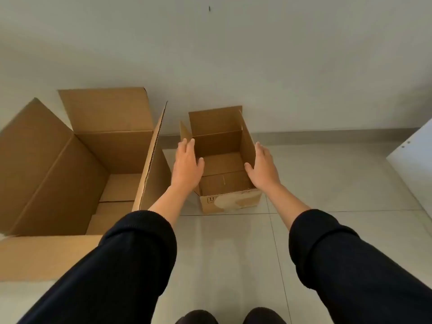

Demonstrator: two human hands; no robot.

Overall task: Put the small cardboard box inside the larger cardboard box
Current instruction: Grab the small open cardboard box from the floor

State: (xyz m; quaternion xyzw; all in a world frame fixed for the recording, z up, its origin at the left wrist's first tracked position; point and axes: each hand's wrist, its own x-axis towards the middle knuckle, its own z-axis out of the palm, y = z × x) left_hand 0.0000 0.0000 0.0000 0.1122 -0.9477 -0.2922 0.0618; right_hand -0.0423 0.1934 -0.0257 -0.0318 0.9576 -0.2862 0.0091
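head view, looking down at a pale tiled floor [233,253] beside a white wall [233,54]. two open cardboard boxes stand on the floor, near each other but apart. the small box [230,203] sits in the middle, flaps up, its inside empty; a printed mark and torn patches show on its near face. the big box [58,171] stands to the left, also open and empty, one tall flap rising between the two boxes.

both arms reach forward in dark sleeves [131,253] pushed up off the forearms. the left hand [187,166] lies flat against the small box's left side and the right hand [263,168] against its right side — fingers straight, thumbs hooked over the rim, palms pressing inward. the small box rests on the floor, outside the big box. a white panel [413,164] shows at the right edge, and dark shoe tips [230,318] at the bottom.
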